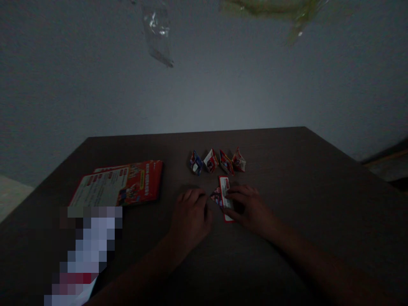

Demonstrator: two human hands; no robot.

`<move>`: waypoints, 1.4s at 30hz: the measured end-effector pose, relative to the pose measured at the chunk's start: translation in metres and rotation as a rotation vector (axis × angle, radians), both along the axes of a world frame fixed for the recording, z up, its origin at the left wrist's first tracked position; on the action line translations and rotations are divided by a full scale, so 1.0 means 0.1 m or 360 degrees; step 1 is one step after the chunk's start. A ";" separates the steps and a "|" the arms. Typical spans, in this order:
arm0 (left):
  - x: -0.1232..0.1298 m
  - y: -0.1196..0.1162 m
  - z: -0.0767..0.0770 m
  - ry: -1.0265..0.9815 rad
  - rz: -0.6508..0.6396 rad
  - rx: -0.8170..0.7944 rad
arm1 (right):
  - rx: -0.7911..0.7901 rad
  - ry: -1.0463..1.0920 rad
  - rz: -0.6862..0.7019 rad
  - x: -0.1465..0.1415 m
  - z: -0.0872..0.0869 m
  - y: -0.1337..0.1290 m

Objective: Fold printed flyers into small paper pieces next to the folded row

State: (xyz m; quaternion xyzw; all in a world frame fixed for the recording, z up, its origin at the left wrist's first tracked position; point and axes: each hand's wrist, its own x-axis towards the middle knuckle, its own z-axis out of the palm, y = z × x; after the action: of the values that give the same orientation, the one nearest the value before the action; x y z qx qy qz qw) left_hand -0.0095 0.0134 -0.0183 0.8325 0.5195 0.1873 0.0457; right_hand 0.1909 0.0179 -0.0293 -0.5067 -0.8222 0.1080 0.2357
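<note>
Dim bench bears folded paper, seemingly steadied by the spread right hand. Left hand curls beside it, grip unclear.

Print on leaflets and folded paper is unreadable

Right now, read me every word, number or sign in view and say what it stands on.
No text is legible.
Stack of printed sheets: Chinese-looking characters, too blurred to quote.
Folded paper under the right hand: print too small.
Four small folded paper pieces: markings too small and dark.
</note>
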 end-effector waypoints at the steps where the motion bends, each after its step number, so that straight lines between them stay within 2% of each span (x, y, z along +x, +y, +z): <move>1: 0.00 0.00 0.00 -0.0011 -0.0013 -0.0007 | 0.0000 -0.0004 -0.0002 0.00 0.00 0.00; 14: -0.02 0.05 -0.06 -0.0341 -0.0031 -0.0133 | -0.0012 0.0007 0.0013 0.00 0.01 0.01; 20: 0.00 0.05 -0.09 -0.0487 -0.0102 -0.0170 | -0.0018 0.0039 0.0035 -0.01 0.01 0.00; 27: 0.02 0.01 -0.03 -0.0231 0.0087 -0.0103 | -0.0025 0.0031 0.0039 -0.01 0.01 0.00; 35: 0.10 -0.14 -0.04 -0.0225 -0.0020 -0.0099 | 0.0001 0.0031 0.0031 -0.01 0.00 -0.01; 42: 0.09 -0.14 -0.02 -0.0166 0.0036 -0.0100 | -0.0052 0.0032 0.0055 0.01 0.02 0.00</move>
State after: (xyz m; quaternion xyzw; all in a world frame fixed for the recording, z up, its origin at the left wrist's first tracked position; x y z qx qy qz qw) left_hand -0.0006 -0.0008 -0.0205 0.8138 0.5314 0.2145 0.0966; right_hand 0.1916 0.0182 -0.0272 -0.4951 -0.8265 0.1305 0.2339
